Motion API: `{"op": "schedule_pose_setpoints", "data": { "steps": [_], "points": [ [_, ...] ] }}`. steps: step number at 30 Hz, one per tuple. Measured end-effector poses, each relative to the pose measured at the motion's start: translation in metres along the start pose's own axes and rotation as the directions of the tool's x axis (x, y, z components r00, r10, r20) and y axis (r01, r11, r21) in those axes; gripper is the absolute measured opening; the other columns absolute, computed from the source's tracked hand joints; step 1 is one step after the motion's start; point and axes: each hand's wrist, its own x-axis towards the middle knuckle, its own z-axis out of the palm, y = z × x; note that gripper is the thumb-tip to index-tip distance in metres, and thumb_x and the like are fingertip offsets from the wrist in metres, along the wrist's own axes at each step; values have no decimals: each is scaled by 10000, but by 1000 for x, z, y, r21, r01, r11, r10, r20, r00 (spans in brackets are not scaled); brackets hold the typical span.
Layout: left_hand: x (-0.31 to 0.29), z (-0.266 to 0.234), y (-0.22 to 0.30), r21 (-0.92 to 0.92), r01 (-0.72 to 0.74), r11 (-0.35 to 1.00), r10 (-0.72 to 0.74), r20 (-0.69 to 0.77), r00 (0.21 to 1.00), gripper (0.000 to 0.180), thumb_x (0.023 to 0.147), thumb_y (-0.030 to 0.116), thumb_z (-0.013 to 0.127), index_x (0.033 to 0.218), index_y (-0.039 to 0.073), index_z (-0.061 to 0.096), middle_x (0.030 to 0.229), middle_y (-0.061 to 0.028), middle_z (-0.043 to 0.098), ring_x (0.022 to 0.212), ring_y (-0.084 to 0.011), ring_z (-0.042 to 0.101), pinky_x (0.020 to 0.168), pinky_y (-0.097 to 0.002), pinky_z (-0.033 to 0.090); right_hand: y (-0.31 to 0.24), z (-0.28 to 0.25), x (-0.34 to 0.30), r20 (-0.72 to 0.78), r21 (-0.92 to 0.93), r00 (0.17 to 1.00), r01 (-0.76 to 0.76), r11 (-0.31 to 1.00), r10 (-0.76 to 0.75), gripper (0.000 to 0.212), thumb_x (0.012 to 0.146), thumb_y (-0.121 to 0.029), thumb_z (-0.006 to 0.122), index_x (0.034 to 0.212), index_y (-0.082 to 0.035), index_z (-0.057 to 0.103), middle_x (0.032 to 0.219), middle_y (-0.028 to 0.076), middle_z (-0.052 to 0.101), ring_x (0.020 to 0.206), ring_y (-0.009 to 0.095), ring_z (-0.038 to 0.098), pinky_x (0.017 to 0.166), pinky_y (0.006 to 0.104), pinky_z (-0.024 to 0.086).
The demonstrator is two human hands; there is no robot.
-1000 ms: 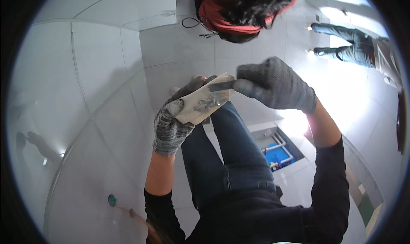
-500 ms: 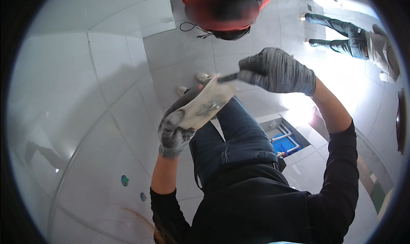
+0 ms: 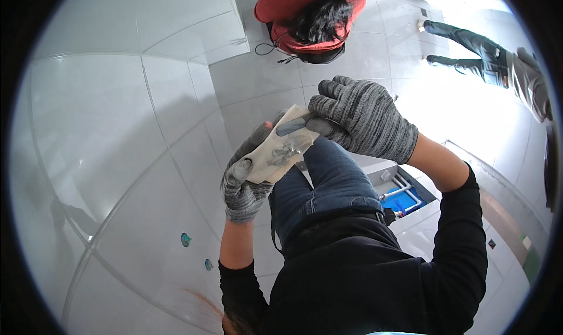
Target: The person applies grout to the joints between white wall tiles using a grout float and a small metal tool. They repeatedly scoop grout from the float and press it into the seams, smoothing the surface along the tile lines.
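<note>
Both of my hands wear grey knitted gloves. My left hand [image 3: 243,188] is closed around the near-left edge of a small cream-coloured flat board [image 3: 264,169], which is tilted over my legs. Across the middle of its face lies a smear of grey paste [image 3: 285,152]. At the board's far end, my right hand [image 3: 366,118] grips a small scraper with a dark grey blade [image 3: 291,127]. That blade lies nearly flat against the board's face. The glove hides the scraper's handle.
Glossy pale tiles cover the wall [image 3: 99,118] on the left, with two small blue-green round fittings [image 3: 186,240] low on it. A person in red [image 3: 311,24] is ahead; another person in jeans [image 3: 481,53] is at far right. White pipes [image 3: 404,188] run through a blue-bottomed recess by my legs.
My right hand has come down and left toward the board, bringing the scraper's blade over its far end. My left hand and the board have shifted slightly right in the view.
</note>
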Motion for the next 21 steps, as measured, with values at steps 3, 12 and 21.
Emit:
{"op": "schedule_pose_setpoints", "data": {
  "steps": [3, 12, 21],
  "points": [
    [-4, 5, -6, -45, -40, 998, 42, 31, 999, 737, 805, 324, 643, 1347, -91, 366, 1382, -255, 393, 1282, -352, 407, 1068, -430, 336, -4, -13, -10, 61, 149, 996, -68, 987, 59, 311, 905, -385, 527, 977, -96, 618, 735, 78, 590, 668, 252, 616, 595, 359, 496],
    [-12, -10, -1, 52, -70, 996, 68, 38, 997, 727, 816, 361, 649, 1340, -73, 395, 1413, -233, 364, 1294, -327, 395, 1074, -425, 328, -15, -8, -6, 137, 305, 971, -231, 924, 198, 345, 927, -388, 497, 910, -69, 628, 662, 127, 597, 608, 302, 615, 566, 375, 485],
    [-23, 31, 3, 131, -67, 989, 69, -8, 998, 767, 856, 408, 600, 1375, -78, 314, 1370, -196, 421, 1247, -307, 455, 1029, -421, 397, 3, -13, -37, -10, 749, 950, -200, 632, 313, 515, 950, -458, 443, 1140, -8, 604, 833, 36, 609, 679, 62, 479, 675, 228, 425]
  ]
}}
